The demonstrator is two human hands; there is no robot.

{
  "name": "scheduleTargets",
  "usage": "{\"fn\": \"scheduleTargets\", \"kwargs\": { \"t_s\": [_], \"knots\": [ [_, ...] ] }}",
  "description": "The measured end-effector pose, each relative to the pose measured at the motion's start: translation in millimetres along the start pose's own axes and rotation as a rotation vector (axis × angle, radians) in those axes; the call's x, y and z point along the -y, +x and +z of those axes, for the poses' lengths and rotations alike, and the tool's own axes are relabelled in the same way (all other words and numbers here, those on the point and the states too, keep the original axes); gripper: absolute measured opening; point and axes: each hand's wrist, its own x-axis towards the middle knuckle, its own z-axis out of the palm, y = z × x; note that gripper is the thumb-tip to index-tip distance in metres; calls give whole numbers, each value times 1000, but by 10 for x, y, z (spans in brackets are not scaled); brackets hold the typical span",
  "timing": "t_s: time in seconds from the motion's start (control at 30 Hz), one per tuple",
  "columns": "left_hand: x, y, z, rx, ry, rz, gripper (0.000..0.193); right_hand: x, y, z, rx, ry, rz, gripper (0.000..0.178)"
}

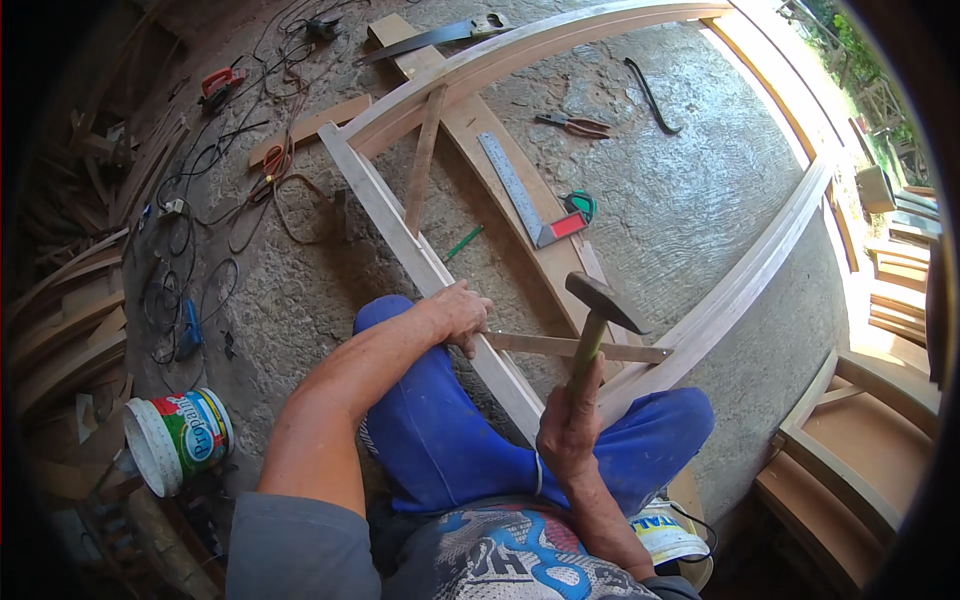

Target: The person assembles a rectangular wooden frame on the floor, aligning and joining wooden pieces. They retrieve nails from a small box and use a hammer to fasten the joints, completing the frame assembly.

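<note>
1. Gripping a hammer by its wooden handle, the right hand sits low in the middle of the frame, fist closed tight around the shaft, with the dark metal head raised above and a little right of the fist.
2. Resting at frame centre, the left hand presses down with curled fingers where a thin wooden strip meets a long pale rail; whether it pinches a nail there I cannot tell.
3. Lying almost level, the strip runs from the left hand rightward to the curved frame piece; the hammer head hangs just above its middle.
4. The rail's long axis runs from upper left down toward lower centre, passing between the knees in blue trousers.
5. The left hand touches the joint; the right hand is near it but apart, lower and to the right.
6. Fingertips hide the joint itself, and the rail's lower end is cut off behind the legs.
7. A metal square and pliers lie well apart on the concrete floor, in the upper middle.
</note>
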Motion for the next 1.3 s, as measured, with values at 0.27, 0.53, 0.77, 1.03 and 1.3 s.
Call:
{"fn": "scheduleTargets", "kwargs": {
  "t_s": [0.27,0.53,0.77,1.03,1.3],
  "knots": [
    [14,8,-2,-20,3,-14,49,64,244,-2,144,-22,41,82],
    [37,7,33,-42,-24,11,48,-199,-30,156,433,-62,307,73],
    [-34,42,-57,13,-3,-7,47,-351,-133,352,596,-214,411,72],
    [-8,48,-29,50,-6,-23,52,-228,-217,224,116,-84,155,80],
    [-13,14,-48,41,-28,-41,59,-14,43,117,378,-29,338,72]
  ]
}}
